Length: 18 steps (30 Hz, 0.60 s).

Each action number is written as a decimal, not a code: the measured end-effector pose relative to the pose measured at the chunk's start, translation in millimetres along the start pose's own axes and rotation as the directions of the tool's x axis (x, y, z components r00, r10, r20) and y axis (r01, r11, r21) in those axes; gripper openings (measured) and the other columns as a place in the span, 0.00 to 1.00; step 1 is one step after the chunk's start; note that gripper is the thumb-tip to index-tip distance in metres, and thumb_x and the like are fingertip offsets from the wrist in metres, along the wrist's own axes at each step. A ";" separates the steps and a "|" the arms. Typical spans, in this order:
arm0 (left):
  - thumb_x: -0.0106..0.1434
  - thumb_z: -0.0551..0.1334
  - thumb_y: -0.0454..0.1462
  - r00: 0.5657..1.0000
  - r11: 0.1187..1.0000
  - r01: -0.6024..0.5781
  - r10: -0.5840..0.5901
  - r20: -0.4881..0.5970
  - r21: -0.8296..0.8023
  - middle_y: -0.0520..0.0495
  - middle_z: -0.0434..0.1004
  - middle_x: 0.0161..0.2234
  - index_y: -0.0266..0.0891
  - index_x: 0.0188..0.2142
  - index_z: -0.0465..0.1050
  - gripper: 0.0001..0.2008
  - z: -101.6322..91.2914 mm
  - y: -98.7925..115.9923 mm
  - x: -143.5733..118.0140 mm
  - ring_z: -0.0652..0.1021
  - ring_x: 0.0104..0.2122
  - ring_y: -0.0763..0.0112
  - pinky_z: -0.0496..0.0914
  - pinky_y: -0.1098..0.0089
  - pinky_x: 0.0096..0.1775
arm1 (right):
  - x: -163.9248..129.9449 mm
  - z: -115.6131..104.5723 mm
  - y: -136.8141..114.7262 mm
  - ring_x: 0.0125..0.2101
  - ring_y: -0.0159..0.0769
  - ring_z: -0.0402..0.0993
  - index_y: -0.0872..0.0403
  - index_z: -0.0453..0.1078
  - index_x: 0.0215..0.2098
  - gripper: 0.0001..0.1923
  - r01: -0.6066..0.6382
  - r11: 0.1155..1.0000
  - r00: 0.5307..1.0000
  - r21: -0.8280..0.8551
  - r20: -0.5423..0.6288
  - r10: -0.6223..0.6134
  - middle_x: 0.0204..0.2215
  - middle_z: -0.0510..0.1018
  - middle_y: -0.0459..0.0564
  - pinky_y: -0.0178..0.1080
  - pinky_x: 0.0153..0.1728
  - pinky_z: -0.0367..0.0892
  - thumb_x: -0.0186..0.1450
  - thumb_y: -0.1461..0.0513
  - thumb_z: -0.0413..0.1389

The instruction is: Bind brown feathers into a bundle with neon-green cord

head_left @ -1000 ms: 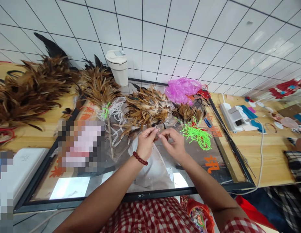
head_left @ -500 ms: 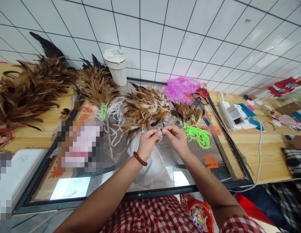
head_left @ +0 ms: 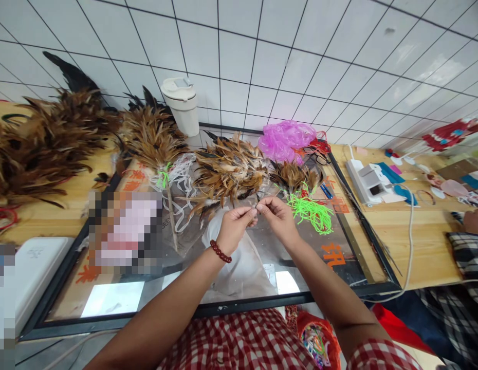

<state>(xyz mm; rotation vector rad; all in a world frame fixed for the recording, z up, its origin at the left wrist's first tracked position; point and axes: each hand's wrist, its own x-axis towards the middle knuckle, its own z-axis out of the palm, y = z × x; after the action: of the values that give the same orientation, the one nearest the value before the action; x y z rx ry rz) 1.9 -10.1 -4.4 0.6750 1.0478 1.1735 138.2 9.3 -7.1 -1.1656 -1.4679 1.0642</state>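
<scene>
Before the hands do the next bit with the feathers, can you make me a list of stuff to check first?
1. Both hands meet over the glass: ok, left hand and right hand have their fingertips together.
2. What the fingers pinch: cannot tell, it is too small to see.
3. Feather bundle close by: ok, it lies just beyond the fingertips.
4. Green cords within reach: ok, they lie beside the right hand.
5. Lidded cup out of the way: ok, it stands upright by the wall.
6. Other person's hand apart: ok, it is at the far right edge.
</scene>
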 end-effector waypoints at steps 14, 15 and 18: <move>0.44 0.72 0.45 0.978 0.992 0.103 -0.086 0.191 -0.078 0.46 0.77 0.25 0.34 0.27 0.77 0.16 -0.9 0.8 -2.7 0.75 0.25 0.73 0.68 0.71 0.30 | 0.8 0.3 -7.7 0.20 0.27 0.65 0.53 0.71 0.25 0.13 -0.082 0.981 0.991 0.178 0.121 0.061 0.22 0.69 0.42 0.34 0.23 0.65 0.59 0.53 0.61; 0.45 0.72 0.45 0.976 0.992 0.104 -0.088 0.201 -0.071 0.45 0.77 0.25 0.33 0.28 0.77 0.17 -0.7 0.6 -2.8 0.76 0.25 0.72 0.68 0.71 0.30 | 1.3 -0.7 -7.7 0.20 0.27 0.64 0.53 0.71 0.25 0.13 -0.073 0.986 0.991 0.151 0.122 0.055 0.22 0.69 0.42 0.34 0.24 0.65 0.59 0.53 0.61; 0.46 0.72 0.44 0.987 0.996 0.061 -0.050 0.152 -0.067 0.48 0.74 0.20 0.32 0.26 0.77 0.16 -1.3 0.3 -1.3 0.72 0.20 0.76 0.66 0.72 0.26 | 6.4 -9.6 -6.2 0.28 0.31 0.69 0.52 0.73 0.27 0.11 0.045 0.999 0.997 -0.010 0.058 -0.044 0.25 0.72 0.45 0.37 0.34 0.68 0.61 0.54 0.59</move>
<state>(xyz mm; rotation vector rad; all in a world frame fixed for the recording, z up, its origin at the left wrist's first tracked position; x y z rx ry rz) 0.5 -11.4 -4.2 0.6632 0.8882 1.0893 146.0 15.2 1.5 -1.1138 -1.5394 1.0679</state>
